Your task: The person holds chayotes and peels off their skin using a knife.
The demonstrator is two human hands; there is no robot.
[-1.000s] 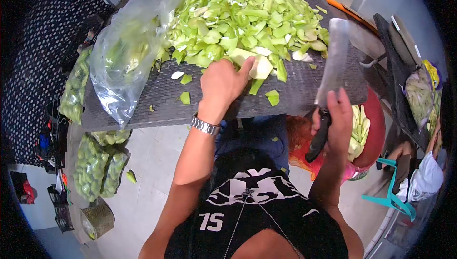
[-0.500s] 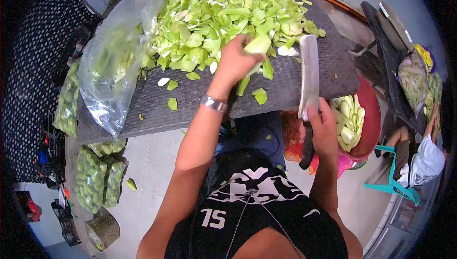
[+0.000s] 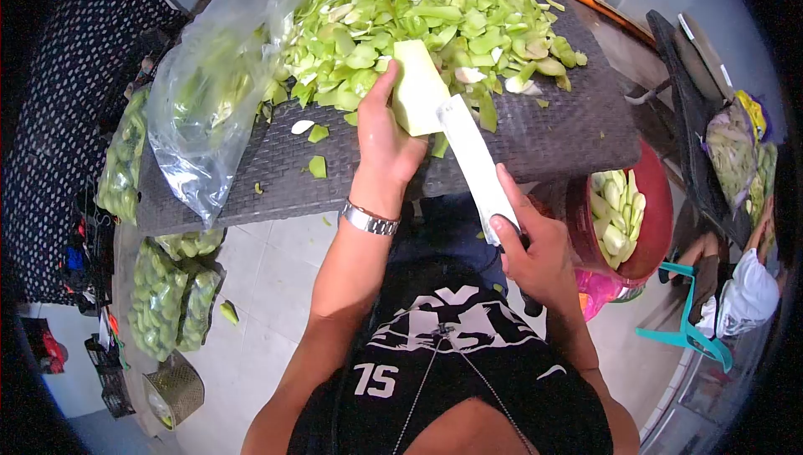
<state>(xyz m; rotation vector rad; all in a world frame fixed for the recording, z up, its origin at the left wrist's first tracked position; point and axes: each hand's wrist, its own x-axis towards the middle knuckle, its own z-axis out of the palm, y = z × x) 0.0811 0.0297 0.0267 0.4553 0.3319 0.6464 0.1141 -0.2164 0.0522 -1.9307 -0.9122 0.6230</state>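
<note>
One peeled green piece [image 3: 416, 91] sits pinched upright in my left fingers [image 3: 386, 87], above the worktop [image 3: 544, 141]'s near edge, perhaps to bare its face; my right fingers [image 3: 508, 219] grip the cleaver [image 3: 475, 162], blade tip against it.

Bright, cool light falls on the middle of the view, washing the knife [image 3: 475, 166] to near-white and flattening detail on the peeled piece [image 3: 418, 91]. Glare streaks the plastic bag [image 3: 201, 112]. The bench [image 3: 535, 141] is darker, with a soft sheen; shadow lies beneath it. Wide-angle distortion bends the outer edges, where dark, grainy corners close in and small details soften.
</note>
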